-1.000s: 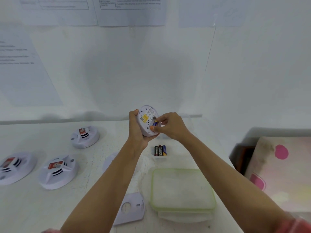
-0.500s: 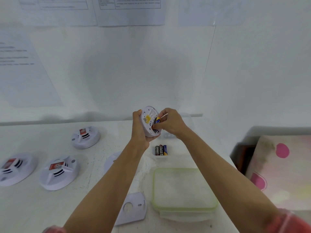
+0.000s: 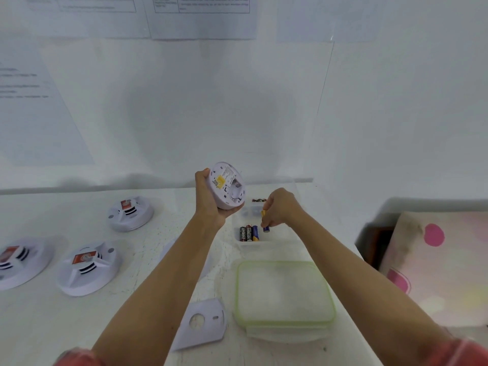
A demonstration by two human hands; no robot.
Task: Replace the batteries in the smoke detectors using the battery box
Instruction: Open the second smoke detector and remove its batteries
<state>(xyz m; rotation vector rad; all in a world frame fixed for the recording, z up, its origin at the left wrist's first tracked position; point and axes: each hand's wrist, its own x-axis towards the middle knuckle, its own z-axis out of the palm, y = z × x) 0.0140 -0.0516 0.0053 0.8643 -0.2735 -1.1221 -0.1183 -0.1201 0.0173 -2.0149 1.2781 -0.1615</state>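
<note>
Your left hand (image 3: 208, 204) wraps around a round white smoke detector (image 3: 227, 186) and holds it up, with its back side facing you. Your right hand (image 3: 282, 207) pinches a blue and yellow battery (image 3: 265, 223) just above the clear battery box (image 3: 253, 244), beside three batteries (image 3: 248, 233) lying in it.

Left hand (image 3: 211, 204) grips detector (image 3: 227, 186) (right (image 3: 281, 208) pinches battery (image 3: 264, 221)).
</note>
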